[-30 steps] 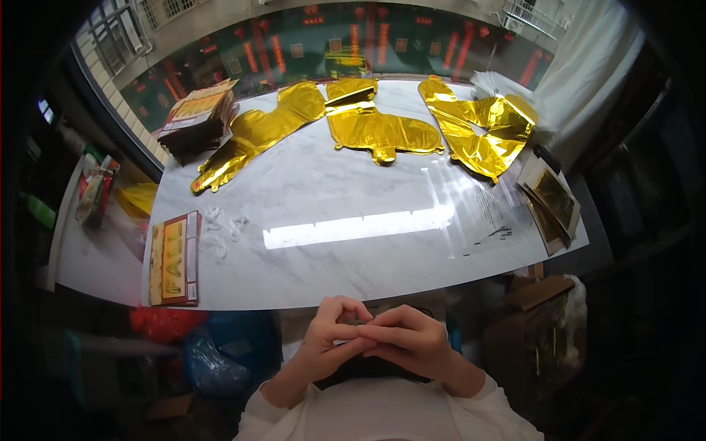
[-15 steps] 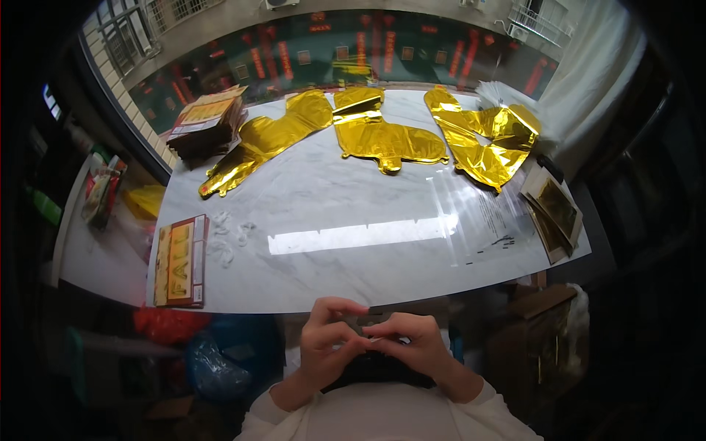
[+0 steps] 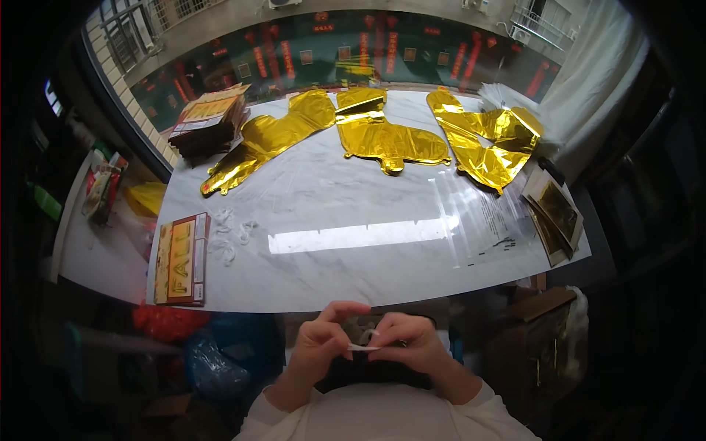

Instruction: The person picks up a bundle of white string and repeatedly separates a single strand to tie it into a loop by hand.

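Close to my body, just off the table's near edge, my left hand [image 3: 318,344] and my right hand [image 3: 415,344] pinch a thin white ribbon [image 3: 362,348]. It runs short between the two sets of fingertips, and a loose end curls up by the right fingers. The left index finger sticks out above the pinch. Several small coils of similar white ribbon [image 3: 223,229] lie at the table's left. Flat gold foil balloons lie along the far side: one at left [image 3: 283,136], one in the middle [image 3: 397,141], one at right [image 3: 507,165].
The white marbled table [image 3: 346,283] stands before me. A printed card pack [image 3: 173,261] lies at its left front, a taller stack [image 3: 209,114] at far left. Clear plastic bags [image 3: 471,228] and folded gold foil packets [image 3: 557,209] are at right. A cardboard box [image 3: 540,309] stands below right.
My hands have moved slightly apart, and the white ribbon now shows stretched between them with a curled end. The things on the table have not moved.
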Demonstrator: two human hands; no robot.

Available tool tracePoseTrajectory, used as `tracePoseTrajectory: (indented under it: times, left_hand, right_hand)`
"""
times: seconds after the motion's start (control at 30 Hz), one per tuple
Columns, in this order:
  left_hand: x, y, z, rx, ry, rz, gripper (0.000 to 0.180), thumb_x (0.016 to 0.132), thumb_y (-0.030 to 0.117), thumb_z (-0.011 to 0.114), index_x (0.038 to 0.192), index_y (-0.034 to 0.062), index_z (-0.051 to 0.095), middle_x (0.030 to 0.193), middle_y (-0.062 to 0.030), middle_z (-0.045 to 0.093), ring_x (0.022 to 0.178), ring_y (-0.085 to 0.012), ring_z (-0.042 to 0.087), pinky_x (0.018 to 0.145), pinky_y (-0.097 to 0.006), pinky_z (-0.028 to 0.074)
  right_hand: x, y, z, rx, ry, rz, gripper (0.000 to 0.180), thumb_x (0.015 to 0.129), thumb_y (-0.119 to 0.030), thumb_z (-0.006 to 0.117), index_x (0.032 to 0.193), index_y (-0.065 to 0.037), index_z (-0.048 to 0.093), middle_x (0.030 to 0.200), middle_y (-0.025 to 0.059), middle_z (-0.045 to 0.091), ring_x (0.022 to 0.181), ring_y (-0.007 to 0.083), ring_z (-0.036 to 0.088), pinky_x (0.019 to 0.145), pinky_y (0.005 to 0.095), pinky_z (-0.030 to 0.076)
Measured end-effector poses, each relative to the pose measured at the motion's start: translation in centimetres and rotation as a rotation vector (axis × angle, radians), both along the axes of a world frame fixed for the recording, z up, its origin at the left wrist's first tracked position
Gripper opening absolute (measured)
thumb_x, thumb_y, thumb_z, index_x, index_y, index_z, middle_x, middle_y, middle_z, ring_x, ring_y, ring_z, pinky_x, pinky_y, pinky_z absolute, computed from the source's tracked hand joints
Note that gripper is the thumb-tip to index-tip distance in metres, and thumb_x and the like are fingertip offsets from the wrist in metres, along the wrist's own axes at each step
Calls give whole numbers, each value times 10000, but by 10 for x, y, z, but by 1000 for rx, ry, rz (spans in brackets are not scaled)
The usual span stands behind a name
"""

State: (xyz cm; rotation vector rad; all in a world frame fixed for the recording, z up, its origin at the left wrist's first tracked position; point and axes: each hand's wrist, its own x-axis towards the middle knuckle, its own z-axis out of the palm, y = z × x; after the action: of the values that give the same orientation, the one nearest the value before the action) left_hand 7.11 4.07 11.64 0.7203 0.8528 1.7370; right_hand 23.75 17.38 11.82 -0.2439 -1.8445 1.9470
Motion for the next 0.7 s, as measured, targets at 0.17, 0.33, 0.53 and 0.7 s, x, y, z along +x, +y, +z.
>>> tracePoseTrajectory:
  times: [0.17, 0.33, 0.53, 0.7]
  left_hand:
    - [-8, -3, -1, -220, 93, -32, 361, 948, 253, 661, 663, 33, 636, 1340, -187, 517, 1199, -257, 542, 1036, -404, 404]
    - [6, 3, -3, -107, 423, 289, 403, 994, 256, 588, 1309, 13, 523, 1381, -154, 500, 1159, -184, 521, 1027, -309, 408]
    - [22, 0, -4, -54, 126, -233, 653, 1044, 430, 431, 1485, -22, 266, 1191, -86, 571, 1032, -150, 553, 915, -265, 439]
    - [19, -12, -34, -203, -45, -457, 703, 991, 574, 455, 1391, -4, 462, 941, -45, 594, 796, -123, 568, 727, -248, 467]
  right_hand:
    - [7, 12, 1, 308, -40, -196, 225, 687, -24, 867, 882, -106, 790, 1091, 62, 500, 964, 144, 561, 726, 242, 462]
    - [3, 4, 31, 700, -68, -302, 214, 703, -109, 852, 902, -151, 786, 1154, 90, 562, 1066, 230, 520, 845, 334, 434]
    - [-5, -8, 43, 889, 4, -197, 193, 706, -144, 831, 889, -167, 776, 1295, 111, 602, 1196, 331, 488, 953, 421, 389]
    - [3, 1, 27, 640, 28, -291, 211, 689, -84, 832, 891, -123, 783, 1181, 111, 641, 1124, 306, 530, 929, 384, 430]
